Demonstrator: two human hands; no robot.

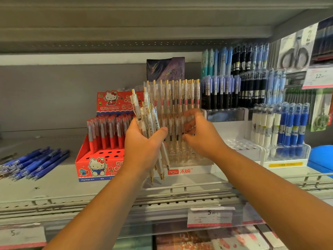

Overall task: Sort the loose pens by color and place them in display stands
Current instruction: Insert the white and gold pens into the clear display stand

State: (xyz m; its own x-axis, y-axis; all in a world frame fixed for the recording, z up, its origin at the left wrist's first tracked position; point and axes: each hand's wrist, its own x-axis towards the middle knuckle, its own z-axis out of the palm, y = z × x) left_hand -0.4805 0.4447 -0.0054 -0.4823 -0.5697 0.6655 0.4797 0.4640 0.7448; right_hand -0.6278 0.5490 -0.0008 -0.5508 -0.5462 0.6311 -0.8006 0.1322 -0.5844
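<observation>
Left hand (144, 141) clamped round a bundle of clear pens (146, 112) with gold clips: thumb across the front, barrels fanned up and slightly left, tips sticking out below the fist. Right hand (201, 134) just beside it, not touching, fingers and thumb curled in at the pens standing in the clear display stand (180, 171). Can't tell if it actually pinches one, too blurred. The stand sits directly behind and under both hands, with a white front strip carrying a red logo. Its back rows are filled with upright clear pens (180, 94) showing mixed pink and dark inner bands; its front holes below the right hand are open. Left of the left hand is a red cartoon-cat stand (93, 165), with red pens (108, 130) in its rear rows and its front holes bare. Further left, well apart from the hands, loose blue pens (36, 163) lie in a flat heap on the shelf (54, 186). Right of the right hand is another clear stand (286, 154) with white pens and blue pens (292, 121) upright, white on its left, blue on its right. Above and behind the right hand is a tiered rack of dark and light-blue pens (234, 87). A price tag (210, 216) sits on the shelf edge below the right forearm. Packaged scissors (295, 53) hang top right.
</observation>
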